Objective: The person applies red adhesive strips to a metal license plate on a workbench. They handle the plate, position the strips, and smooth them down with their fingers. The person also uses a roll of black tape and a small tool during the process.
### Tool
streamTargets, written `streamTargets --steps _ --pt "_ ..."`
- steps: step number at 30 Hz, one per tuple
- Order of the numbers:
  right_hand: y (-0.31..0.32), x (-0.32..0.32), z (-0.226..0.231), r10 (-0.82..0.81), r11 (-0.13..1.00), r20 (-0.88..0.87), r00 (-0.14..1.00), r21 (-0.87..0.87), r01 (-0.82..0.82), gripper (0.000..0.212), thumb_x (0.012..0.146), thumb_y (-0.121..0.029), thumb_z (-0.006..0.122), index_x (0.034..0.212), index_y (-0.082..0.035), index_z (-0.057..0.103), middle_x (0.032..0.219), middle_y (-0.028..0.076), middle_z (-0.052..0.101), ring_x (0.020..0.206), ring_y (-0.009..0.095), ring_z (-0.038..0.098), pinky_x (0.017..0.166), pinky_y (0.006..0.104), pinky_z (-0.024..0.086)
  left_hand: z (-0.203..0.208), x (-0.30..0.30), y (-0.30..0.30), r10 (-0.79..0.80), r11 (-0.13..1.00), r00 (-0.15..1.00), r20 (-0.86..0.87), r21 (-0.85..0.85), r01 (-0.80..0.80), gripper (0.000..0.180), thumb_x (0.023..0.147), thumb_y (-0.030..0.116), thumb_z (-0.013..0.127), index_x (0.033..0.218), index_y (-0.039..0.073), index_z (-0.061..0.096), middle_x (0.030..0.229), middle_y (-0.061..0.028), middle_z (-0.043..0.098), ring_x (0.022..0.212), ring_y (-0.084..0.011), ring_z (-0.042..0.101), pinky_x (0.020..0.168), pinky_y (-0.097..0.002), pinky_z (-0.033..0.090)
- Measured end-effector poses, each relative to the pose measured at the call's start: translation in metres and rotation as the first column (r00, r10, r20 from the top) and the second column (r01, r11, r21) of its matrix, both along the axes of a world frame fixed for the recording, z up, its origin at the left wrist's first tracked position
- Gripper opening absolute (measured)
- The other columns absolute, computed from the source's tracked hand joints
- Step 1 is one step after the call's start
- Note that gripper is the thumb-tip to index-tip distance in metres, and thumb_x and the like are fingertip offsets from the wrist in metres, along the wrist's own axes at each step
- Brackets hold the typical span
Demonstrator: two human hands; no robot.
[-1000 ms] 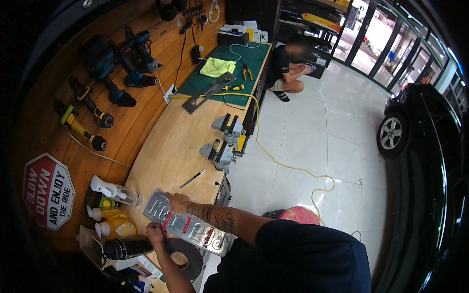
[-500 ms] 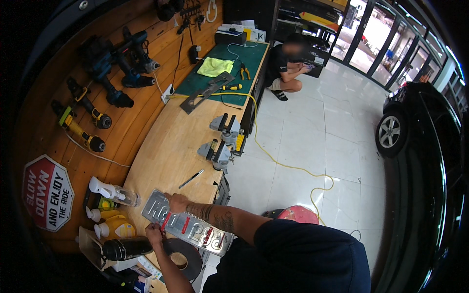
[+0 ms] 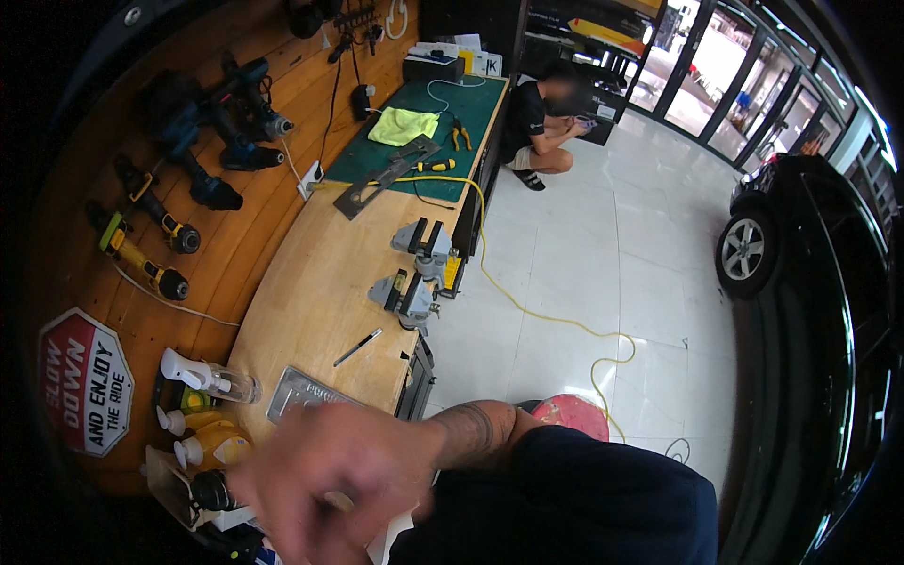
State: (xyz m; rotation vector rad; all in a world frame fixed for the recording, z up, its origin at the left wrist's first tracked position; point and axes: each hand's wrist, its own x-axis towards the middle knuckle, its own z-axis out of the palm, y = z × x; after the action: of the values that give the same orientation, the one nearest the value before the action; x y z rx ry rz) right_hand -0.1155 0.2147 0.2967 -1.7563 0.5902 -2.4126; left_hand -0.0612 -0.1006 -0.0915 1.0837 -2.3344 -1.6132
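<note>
My right hand (image 3: 344, 476) is raised close to the camera, large and blurred. Its fingers look curled inward, and whatever may be between them cannot be made out. Behind it lies a silver metal plate with raised characters (image 3: 294, 384), showing only its far end on the wooden bench. The rest of the plate is covered by the hand. My left hand is out of sight. A black marker-like pen (image 3: 358, 347) lies on the bench beyond the plate.
Two grey bench vises (image 3: 421, 247) stand along the right bench edge. A spray bottle (image 3: 209, 375) and yellow pump bottles (image 3: 215, 441) stand at the left. A yellow cable (image 3: 527, 311) crosses the floor, where a person (image 3: 539, 127) squats. Cordless drills (image 3: 146, 254) hang on the wall.
My right hand has left the plate and risen toward the camera, hiding most of the plate and the tape roll. My left hand, earlier at the plate's near edge, no longer shows.
</note>
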Motion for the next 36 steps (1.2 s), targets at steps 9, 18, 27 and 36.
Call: streamTargets --steps 9,18,27,36 --pt "-0.011 0.046 0.049 0.343 0.742 -0.136 0.93 -0.568 -0.357 0.021 0.09 -0.02 0.069 0.092 0.001 0.07 0.073 0.008 0.059 0.059 0.022 0.054 0.048 0.0336 0.038 -0.006 -0.008 0.0 -0.016 0.998 1.0 -0.004 -0.061 0.016 0.029 0.091 0.015 0.063 0.068 -0.001 0.059 0.051 -0.0071 0.054 0.037 -0.0164 0.05 0.037 -0.0316 0.036" --pt "0.01 0.057 0.044 0.389 0.811 -0.104 0.915 -0.433 -0.394 0.028 0.096 -0.027 0.06 0.085 -0.001 0.065 0.065 0.004 0.049 0.057 0.021 0.051 0.047 0.0334 0.037 -0.037 0.003 -0.036 -0.065 0.995 0.995 -0.078 -0.082 0.058 0.026 0.09 0.015 0.06 0.07 -0.003 0.06 0.052 -0.0075 0.054 0.039 -0.0168 0.05 0.038 -0.0328 0.037" --pt "0.044 0.044 0.031 0.09 0.949 0.087 0.992 -0.311 -0.059 0.029 0.092 -0.032 0.063 0.084 -0.004 0.065 0.076 0.005 0.06 0.06 0.019 0.056 0.055 0.0328 0.042 -0.014 -0.008 -0.001 -0.019 1.0 0.998 -0.061 0.024 0.02 0.026 0.09 0.014 0.06 0.071 -0.004 0.063 0.054 -0.0087 0.056 0.041 -0.0181 0.053 0.041 -0.0347 0.041" --pt "-0.009 -0.094 -0.191 -0.809 0.407 -0.093 0.58 0.622 0.668 0.01 0.086 -0.001 0.061 0.091 -0.002 0.07 0.074 0.002 0.064 0.064 0.006 0.053 0.057 0.0239 0.044 -0.002 -0.019 0.016 -0.166 0.925 0.986 -0.009 -0.348 0.153 0.032 0.086 0.024 0.062 0.07 -0.004 0.062 0.06 -0.013 0.057 0.052 -0.0227 0.053 0.054 -0.0433 0.045"
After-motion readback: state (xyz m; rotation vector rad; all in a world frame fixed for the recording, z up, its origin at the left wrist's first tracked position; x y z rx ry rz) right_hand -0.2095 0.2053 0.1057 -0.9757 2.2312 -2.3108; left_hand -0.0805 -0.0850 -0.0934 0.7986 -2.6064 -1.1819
